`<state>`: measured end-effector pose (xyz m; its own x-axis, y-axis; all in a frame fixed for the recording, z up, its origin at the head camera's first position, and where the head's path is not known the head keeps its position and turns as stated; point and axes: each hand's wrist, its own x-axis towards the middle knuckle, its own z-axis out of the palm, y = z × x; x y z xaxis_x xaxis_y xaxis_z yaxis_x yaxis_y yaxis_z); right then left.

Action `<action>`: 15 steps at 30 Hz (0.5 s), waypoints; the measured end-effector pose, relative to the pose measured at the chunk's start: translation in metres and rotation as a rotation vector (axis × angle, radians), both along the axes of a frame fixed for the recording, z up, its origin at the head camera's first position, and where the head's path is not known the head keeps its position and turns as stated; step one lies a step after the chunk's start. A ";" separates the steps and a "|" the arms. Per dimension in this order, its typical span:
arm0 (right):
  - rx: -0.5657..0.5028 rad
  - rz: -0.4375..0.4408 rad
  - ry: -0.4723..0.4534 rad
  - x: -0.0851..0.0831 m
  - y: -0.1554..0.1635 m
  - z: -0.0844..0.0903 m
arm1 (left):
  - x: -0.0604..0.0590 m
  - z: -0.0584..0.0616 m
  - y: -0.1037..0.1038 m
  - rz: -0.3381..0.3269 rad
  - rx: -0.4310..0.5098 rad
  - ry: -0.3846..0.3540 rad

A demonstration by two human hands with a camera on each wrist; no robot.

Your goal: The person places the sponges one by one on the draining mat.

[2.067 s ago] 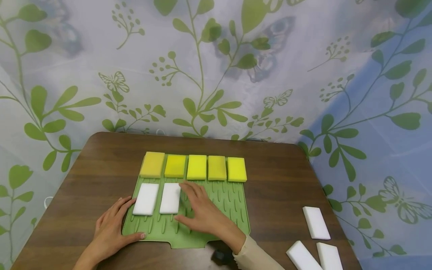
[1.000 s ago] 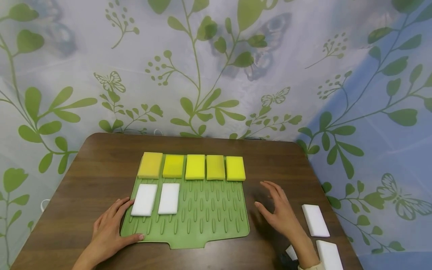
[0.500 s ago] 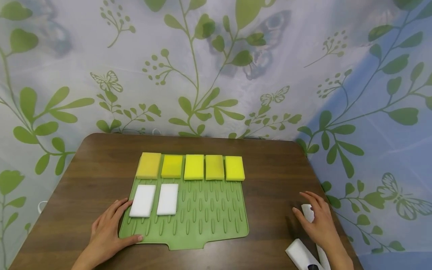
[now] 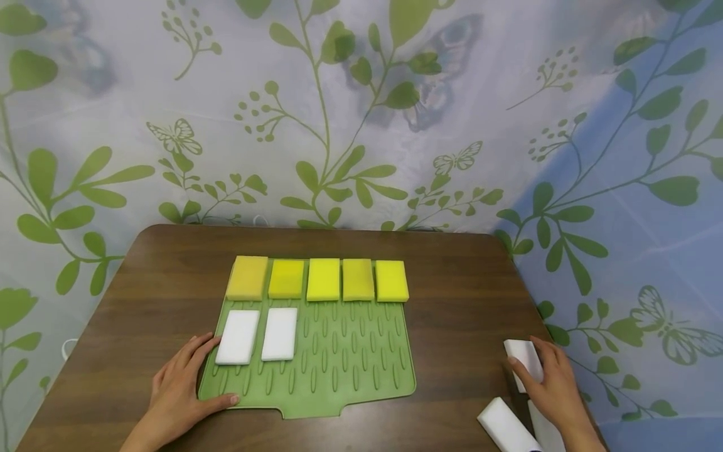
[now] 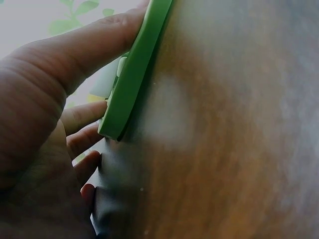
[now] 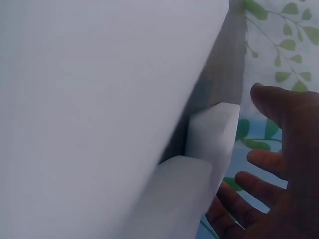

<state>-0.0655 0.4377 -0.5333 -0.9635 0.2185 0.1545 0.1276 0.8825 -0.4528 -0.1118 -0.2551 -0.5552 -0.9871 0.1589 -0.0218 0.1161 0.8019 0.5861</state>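
My right hand (image 4: 550, 383) lies over the near end of a white sponge (image 4: 522, 353) at the table's right edge. Its thumb sits at the sponge's left side and its fingers reach over the right side. In the right wrist view the fingers (image 6: 259, 169) are spread and loosely bent beside that white sponge (image 6: 212, 132). My left hand (image 4: 181, 389) rests flat on the table at the front left corner of the green ribbed mat (image 4: 350, 370), thumb on the mat's edge (image 5: 134, 74). On the mat lie two white sponges (image 4: 237, 337) and a back row of several yellow sponges (image 4: 323, 279).
Two more white sponges lie at the front right corner, one (image 4: 504, 427) beside my right wrist and one mostly hidden under it. The brown wooden table (image 4: 452, 301) ends close to a leaf-printed curtain (image 4: 361, 125) behind and to the right.
My right hand left the mat, crossed to the right edge of the table and settled on the white sponge there. The left hand stayed at the mat's corner.
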 end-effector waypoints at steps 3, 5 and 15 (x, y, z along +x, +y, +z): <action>0.003 -0.010 -0.049 -0.001 -0.002 0.004 | 0.000 0.000 0.000 0.000 -0.004 -0.015; -0.015 -0.009 -0.083 -0.003 -0.004 0.008 | 0.000 0.000 -0.001 0.000 -0.002 -0.019; -0.084 0.066 -0.213 -0.008 -0.011 0.020 | 0.000 0.000 0.000 0.000 -0.004 -0.013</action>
